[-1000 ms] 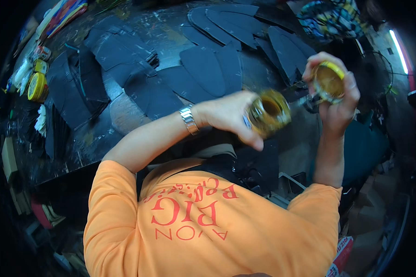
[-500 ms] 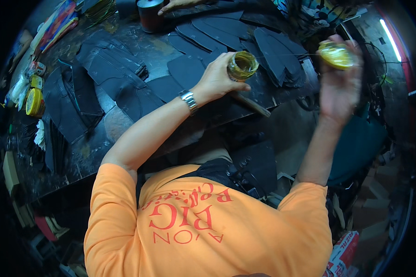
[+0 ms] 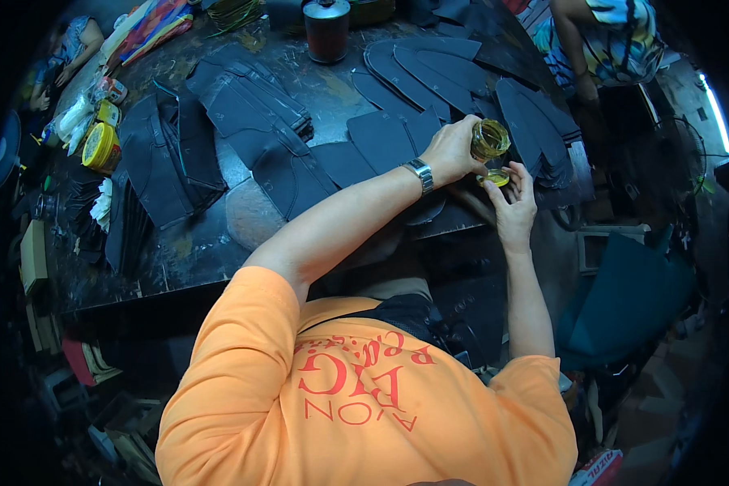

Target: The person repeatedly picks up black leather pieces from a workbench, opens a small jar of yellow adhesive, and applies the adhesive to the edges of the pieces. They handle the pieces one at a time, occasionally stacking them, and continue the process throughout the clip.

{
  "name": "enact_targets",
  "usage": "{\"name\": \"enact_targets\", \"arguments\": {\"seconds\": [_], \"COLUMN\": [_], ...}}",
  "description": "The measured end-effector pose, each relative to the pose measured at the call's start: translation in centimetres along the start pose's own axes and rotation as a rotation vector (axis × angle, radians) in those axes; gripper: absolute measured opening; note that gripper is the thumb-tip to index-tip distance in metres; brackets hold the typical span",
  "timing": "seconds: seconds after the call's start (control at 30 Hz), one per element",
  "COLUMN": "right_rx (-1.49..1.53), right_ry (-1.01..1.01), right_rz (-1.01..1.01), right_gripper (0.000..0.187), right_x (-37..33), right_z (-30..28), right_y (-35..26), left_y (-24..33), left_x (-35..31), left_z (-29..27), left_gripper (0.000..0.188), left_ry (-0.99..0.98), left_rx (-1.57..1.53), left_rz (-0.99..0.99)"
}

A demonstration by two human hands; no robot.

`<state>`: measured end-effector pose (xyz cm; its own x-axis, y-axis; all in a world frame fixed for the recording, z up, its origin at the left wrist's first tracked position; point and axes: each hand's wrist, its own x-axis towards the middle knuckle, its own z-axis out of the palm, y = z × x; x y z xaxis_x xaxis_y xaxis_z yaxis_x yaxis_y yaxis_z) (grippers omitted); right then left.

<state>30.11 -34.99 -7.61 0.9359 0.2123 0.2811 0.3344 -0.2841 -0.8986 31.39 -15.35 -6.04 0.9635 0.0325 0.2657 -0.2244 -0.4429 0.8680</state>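
Note:
My left hand (image 3: 452, 151), with a metal watch at its wrist, is wrapped round a small open jar (image 3: 491, 139) smeared with yellow-amber residue. The jar's mouth faces up toward me. Just below it, my right hand (image 3: 516, 209) pinches a yellow lid (image 3: 494, 176) between thumb and fingers, close beside the jar's base. Whether lid and jar touch, I cannot tell. Both hands are over the table's near edge. Beyond the jar lie dark rounded cut pieces (image 3: 535, 134), and beside my left forearm are flat dark panels (image 3: 389, 142).
Stacks of stitched dark panels (image 3: 251, 113) cover the table (image 3: 170, 271). A lidded dark-red can (image 3: 326, 36) stands at the back. A yellow tub (image 3: 100, 147) sits at the left. Another person's arm (image 3: 573, 40) shows at the far right; a second person (image 3: 81, 49) is far left.
My right hand has brought the lid leftward, from well out to the right to just under the jar. The co-worker's hand is gone from the can. My view has shifted.

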Motion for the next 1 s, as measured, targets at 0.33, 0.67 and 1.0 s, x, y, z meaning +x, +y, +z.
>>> {"name": "enact_targets", "arguments": {"seconds": [0.33,0.67,1.0], "right_rx": [-0.42,-0.114,-0.141], "right_ry": [-0.021,0.094,-0.167], "right_rz": [-0.04,-0.232,-0.356], "right_gripper": [0.059,0.034,0.028], "right_x": [-0.7,-1.1,-3.9], "right_z": [-0.6,1.5,0.3], "right_y": [0.0,-4.6,-8.7], "left_y": [1.9,-5.0,-11.2], "left_x": [-4.2,-8.2,4.1], "left_z": [-5.0,-19.1,-20.2], "left_gripper": [0.088,0.067,0.115], "left_ry": [0.015,0.378,0.701], "left_rx": [0.026,-0.155,0.217], "left_rz": [0.114,-0.23,-0.199]}}
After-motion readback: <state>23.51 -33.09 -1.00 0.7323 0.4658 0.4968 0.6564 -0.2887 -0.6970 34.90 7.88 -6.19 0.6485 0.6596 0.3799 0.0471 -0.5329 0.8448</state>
